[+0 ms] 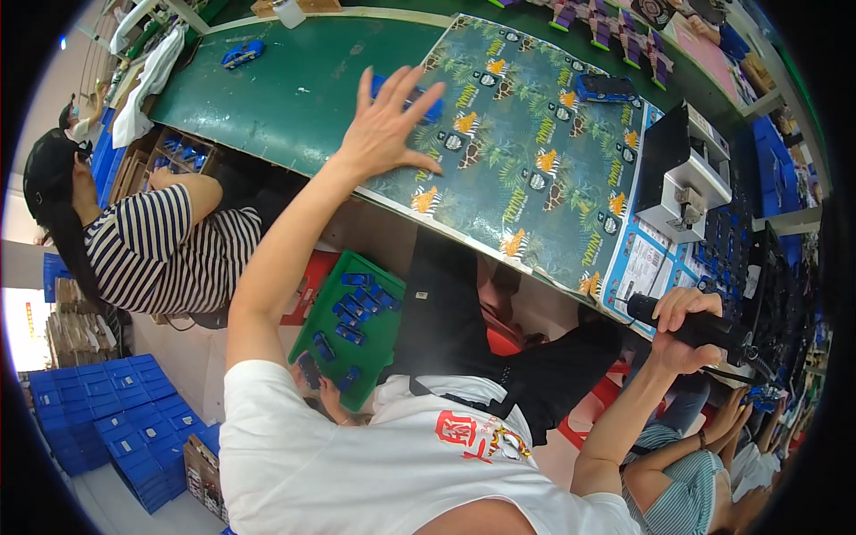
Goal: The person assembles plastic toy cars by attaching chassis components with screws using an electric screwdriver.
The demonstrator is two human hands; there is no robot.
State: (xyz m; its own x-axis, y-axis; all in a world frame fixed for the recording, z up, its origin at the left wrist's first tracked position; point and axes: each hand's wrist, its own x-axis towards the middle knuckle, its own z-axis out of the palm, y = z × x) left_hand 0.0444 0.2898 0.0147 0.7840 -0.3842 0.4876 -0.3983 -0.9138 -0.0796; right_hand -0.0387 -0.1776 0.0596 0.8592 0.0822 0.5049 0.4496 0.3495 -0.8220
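I judge pick-up underway: left hand (385, 125) spread over blue toy car (408, 94); right hand (682, 330) clenched around black tool (704, 328). Next: close fingers.

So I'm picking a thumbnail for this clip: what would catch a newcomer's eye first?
First the patterned play mat with palm leaves and striped orange animals, spread over the green table. The left hand reaches over its edge onto a blue toy car, while the right hand grips a black electric screwdriver. Below sits a green tray of blue parts.
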